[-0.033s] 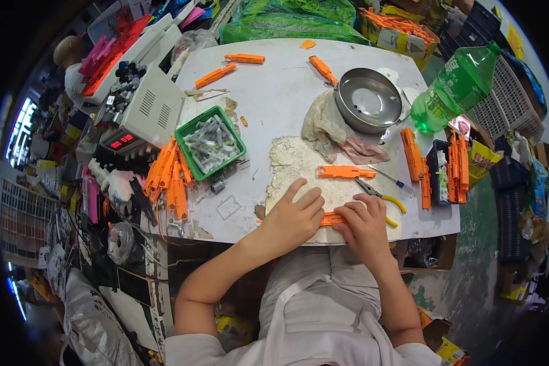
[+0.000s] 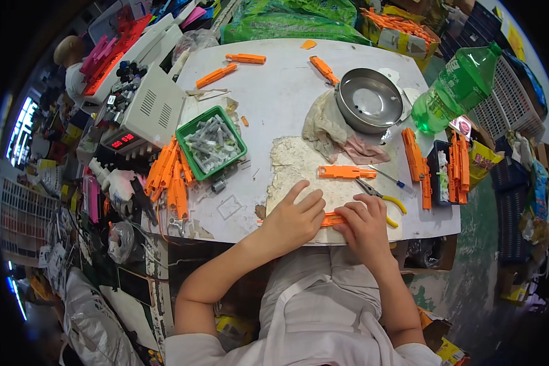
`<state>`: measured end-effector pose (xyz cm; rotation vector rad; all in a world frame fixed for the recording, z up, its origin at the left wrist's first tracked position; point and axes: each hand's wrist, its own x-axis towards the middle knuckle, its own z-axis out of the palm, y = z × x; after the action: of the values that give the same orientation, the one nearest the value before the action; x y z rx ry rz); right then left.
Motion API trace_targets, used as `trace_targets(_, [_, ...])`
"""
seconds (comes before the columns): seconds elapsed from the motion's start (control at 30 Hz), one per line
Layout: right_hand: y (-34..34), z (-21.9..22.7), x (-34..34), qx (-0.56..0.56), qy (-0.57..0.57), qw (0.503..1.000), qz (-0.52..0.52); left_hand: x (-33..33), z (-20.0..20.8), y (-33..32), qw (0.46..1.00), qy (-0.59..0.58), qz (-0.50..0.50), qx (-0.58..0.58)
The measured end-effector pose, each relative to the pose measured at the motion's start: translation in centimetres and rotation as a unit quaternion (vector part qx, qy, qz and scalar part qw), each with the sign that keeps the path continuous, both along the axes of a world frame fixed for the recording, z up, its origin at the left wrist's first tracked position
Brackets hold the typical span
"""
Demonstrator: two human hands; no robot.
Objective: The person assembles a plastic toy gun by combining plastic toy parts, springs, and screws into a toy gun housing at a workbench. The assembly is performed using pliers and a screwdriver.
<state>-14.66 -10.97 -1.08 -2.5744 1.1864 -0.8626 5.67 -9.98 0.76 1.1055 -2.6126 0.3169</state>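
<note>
My right hand (image 2: 365, 224) is closed, thumb and fingertips pinching the right end of a slim orange part (image 2: 332, 220) at the near edge of the desk (image 2: 268, 79). My left hand (image 2: 294, 218) lies over the part's other side, fingers half curled; its thumb is hidden, so I cannot tell whether it grips. Just beyond, a second orange piece (image 2: 346, 172) lies on a worn pale board (image 2: 283, 165), near yellow-handled pliers (image 2: 394, 200). Farther out stand a metal bowl (image 2: 363, 97) beside a crumpled cloth (image 2: 323, 119), a green basket (image 2: 224, 165) of small parts leftward, and a green bottle (image 2: 448, 91) rightward.
</note>
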Motion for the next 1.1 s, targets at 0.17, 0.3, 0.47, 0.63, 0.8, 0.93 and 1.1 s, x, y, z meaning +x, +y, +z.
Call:
trace_targets(0.17, [0.0,0.1,0.2,0.014,0.002,1.000,0.010,0.5,-0.7,0.6,0.997,0.044,-0.019,-0.064])
trace_targets(0.3, [0.2,0.2,0.0,0.023,0.002,1.000,0.009,1.9,0.2,0.9,0.990,0.112,0.015,-0.089])
trace_targets(0.47, [0.3,0.3,-0.2,0.022,0.008,1.000,-0.001,8.9,3.4,-1.7,0.929,0.098,0.277,-0.224])
trace_targets(0.63, [0.3,0.3,-0.2,0.030,-0.033,0.999,0.012,7.8,3.5,-0.1,0.922,0.244,0.279,-0.109])
trace_targets(0.8, [1.7,2.2,-0.9,0.066,-0.130,0.989,-0.027,-1.0,0.0,4.1,0.812,0.534,0.146,0.186])
trace_targets(0.93, [3.1,3.2,-2.4,0.068,-0.180,0.979,-0.065,-6.8,-1.1,5.0,0.502,0.781,0.024,0.372])
trace_targets(1.1, [4.0,2.2,-4.6,0.076,-0.227,0.966,-0.096,-10.0,-1.8,3.8,0.461,0.801,-0.022,0.381])
